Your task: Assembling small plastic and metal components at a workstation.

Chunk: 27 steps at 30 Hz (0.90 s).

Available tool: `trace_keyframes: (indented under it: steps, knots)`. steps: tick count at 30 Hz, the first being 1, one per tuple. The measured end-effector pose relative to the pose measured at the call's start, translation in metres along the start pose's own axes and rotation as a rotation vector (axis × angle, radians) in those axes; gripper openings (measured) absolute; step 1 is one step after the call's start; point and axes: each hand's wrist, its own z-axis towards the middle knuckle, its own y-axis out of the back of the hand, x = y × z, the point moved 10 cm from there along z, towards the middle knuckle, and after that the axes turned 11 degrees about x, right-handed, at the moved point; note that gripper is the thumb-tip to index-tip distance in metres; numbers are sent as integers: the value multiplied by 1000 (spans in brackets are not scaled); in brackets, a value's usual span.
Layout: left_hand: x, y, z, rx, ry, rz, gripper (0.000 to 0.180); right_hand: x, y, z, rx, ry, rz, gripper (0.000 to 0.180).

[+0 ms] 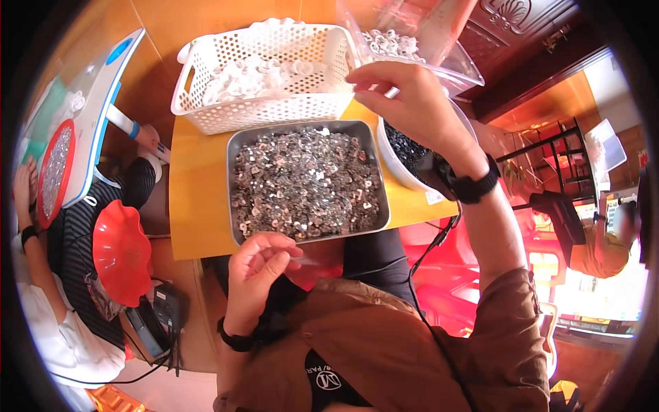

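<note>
My right hand (412,99) is raised over a round white tub (386,152) of small black pieces (405,147). Its thumb and fingers are bent together beside the right end of a white perforated basket (274,104); a pale spot shows between them, too unclear to name. At the front edge of a grey metal tray (233,185), my left hand (255,275) has its fingers curled toward the thumb; anything inside is hidden. Many small shiny metal pieces (309,178) fill the tray. White plastic pieces (250,75) lie in the basket.
A clear plastic box (446,58) with white pieces stands behind the tub. At left, another person's hand (26,182) is by a red-rimmed tray (47,213) on a blue-edged table (103,130). A red scalloped bowl (122,253) and a black cable (429,250) are nearby.
</note>
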Motion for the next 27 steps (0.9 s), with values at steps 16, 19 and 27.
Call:
trace_keyframes:
  steps: [16, 19, 27]
  knots:
    - [8, 13, -3, 263, 31, -149, 18, -108, -173, 123, 838, -71, -102, 31]
    - [7, 15, -1, 259, 26, -153, 18, -86, -166, 129, 726, 179, -228, 24]
    - [-2, 2, -8, 225, 8, -71, 15, -65, -82, 120, 379, -13, 96, 11]
